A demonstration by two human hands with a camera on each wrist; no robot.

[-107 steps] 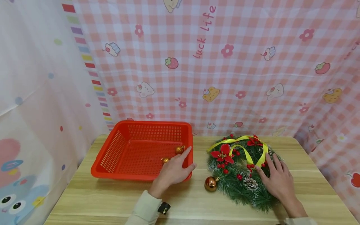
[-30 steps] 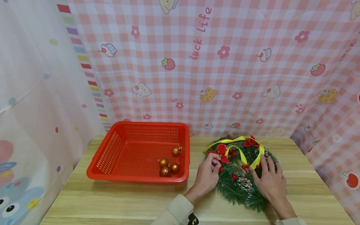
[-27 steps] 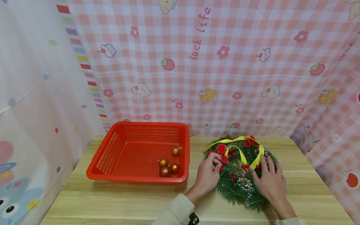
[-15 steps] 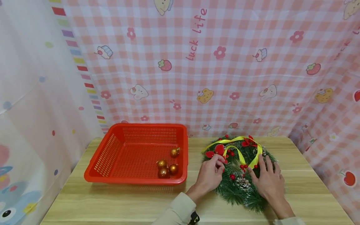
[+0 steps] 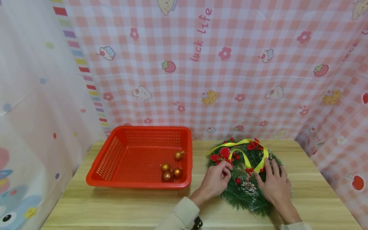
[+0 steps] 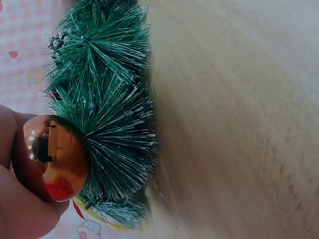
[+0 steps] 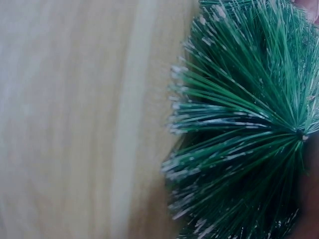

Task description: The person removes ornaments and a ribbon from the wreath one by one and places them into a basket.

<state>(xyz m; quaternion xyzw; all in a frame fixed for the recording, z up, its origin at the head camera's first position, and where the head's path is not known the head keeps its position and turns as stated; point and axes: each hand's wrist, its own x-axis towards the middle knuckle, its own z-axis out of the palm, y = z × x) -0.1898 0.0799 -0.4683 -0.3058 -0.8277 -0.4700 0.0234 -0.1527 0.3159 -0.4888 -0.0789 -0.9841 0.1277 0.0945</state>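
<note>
My left hand (image 5: 214, 180) is at the left side of a green Christmas wreath (image 5: 244, 199), fingers curled near a red poinsettia (image 5: 223, 154). In the left wrist view it holds a shiny copper Christmas ball (image 6: 70, 162) against the pine needles; the head view hides this ball behind the hand. Whether a hook or string still joins ball and wreath is out of sight. On the wreath's right side rests my right hand (image 5: 276, 187), fingers extended, beside a yellow ribbon (image 5: 264, 159). Only pine needles (image 7: 249, 129) and bare tabletop show clearly in the right wrist view.
Left of the wreath stands a red plastic basket (image 5: 138, 184) with several gold and copper balls (image 5: 167, 176) in its near right corner. Both sit on a wooden table (image 5: 115, 207). A pink checked cloth (image 5: 184, 80) hangs behind.
My left hand has moved from the basket to the wreath, over where the copper ball lay, and its fingers have shifted slightly there. More balls are visible in the basket. My right hand stays put.
</note>
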